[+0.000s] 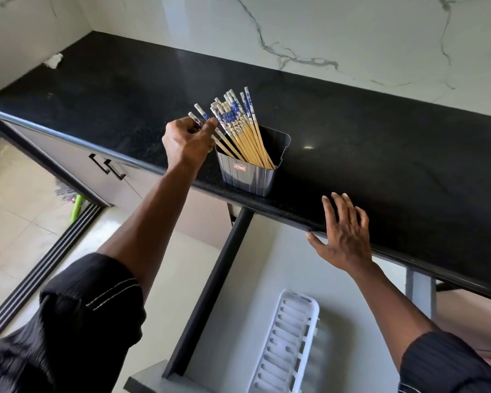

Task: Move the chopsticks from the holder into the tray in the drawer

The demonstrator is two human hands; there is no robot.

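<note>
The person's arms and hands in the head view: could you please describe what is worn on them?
Both hands, the left hand and the right hand, are bare, with no gloves, rings or watch visible. The forearms are bare too. Black ribbed sleeves sit pushed up near the elbows, with thin light stitching lines showing on the left one.

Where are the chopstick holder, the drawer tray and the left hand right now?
chopstick holder [248, 177]: head view, front wall below the red label.
drawer tray [288, 338]: head view, slotted white base.
left hand [189, 140]: head view, back of the hand.
</note>
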